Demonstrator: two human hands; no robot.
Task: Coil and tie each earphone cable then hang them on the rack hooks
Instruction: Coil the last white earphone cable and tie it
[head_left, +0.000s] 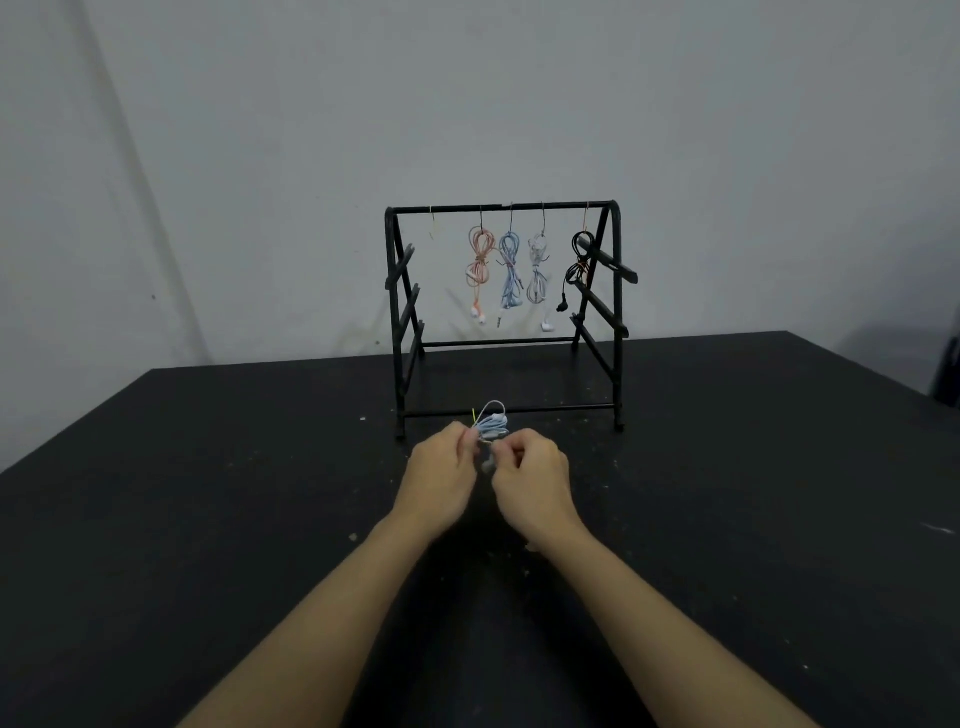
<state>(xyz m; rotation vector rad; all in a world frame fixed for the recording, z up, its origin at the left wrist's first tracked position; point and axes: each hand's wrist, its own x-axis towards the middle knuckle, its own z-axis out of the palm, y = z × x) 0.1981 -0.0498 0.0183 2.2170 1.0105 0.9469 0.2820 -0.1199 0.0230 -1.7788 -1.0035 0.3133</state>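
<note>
A black rack (503, 209) stands at the back of the dark table (208, 493). From its top bar hang coiled earphones: a pink set (479, 270), a blue set (509, 270), a white set (538, 275) and a black set (581, 260). One yellow hook (432, 224) at the left end is bare. In front of the rack, my left hand (441, 475) and my right hand (532, 480) pinch a bundled light-blue earphone cable (491, 425) between them, just above the table. A thin yellow tie (475, 415) sticks up from the bundle.
A grey wall rises behind the table. Small pale specks dot the tabletop. A dark object (948, 374) shows at the far right edge.
</note>
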